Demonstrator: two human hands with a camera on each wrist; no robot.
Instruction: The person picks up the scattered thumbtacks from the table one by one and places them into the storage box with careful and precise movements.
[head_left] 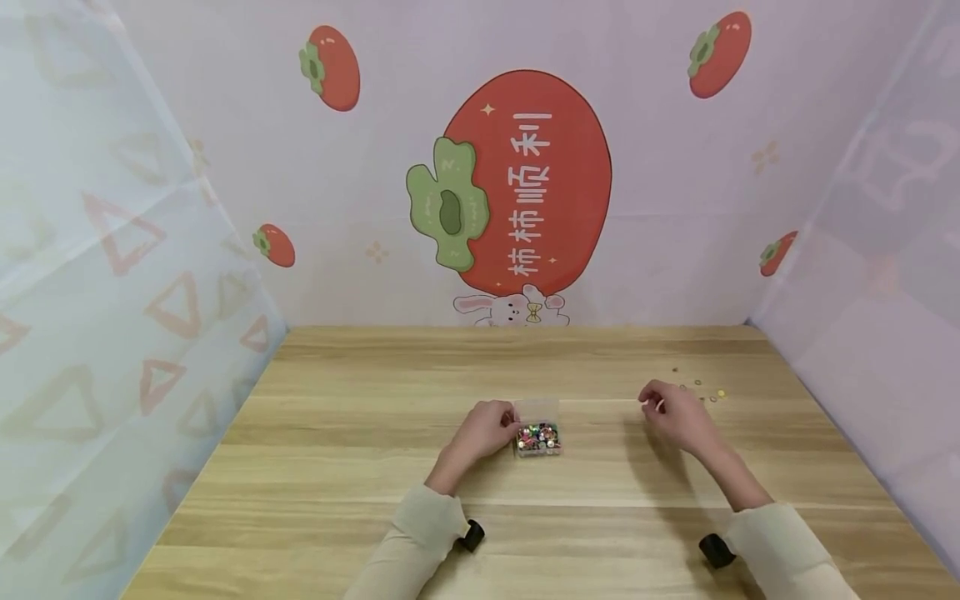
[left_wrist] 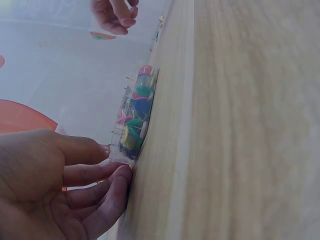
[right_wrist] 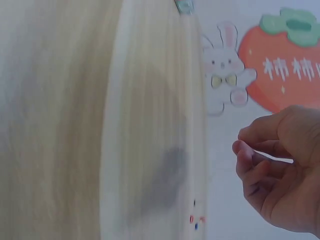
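Fingers of the left hand (head_left: pixel 486 431) curl against the left side of the small clear box (head_left: pixel 537 433), steadying it on the wooden table (head_left: pixel 360 467). Box sits at the table's middle, its lid open, full of coloured pushpins (left_wrist: pixel 136 112). It looks light, stiff and slick, likely to slide or spill, so gripping both side walls seems safest. Right of the box, the right hand (head_left: pixel 675 410) hovers, fingers curled around nothing visible, beside loose pins (head_left: pixel 708 393).
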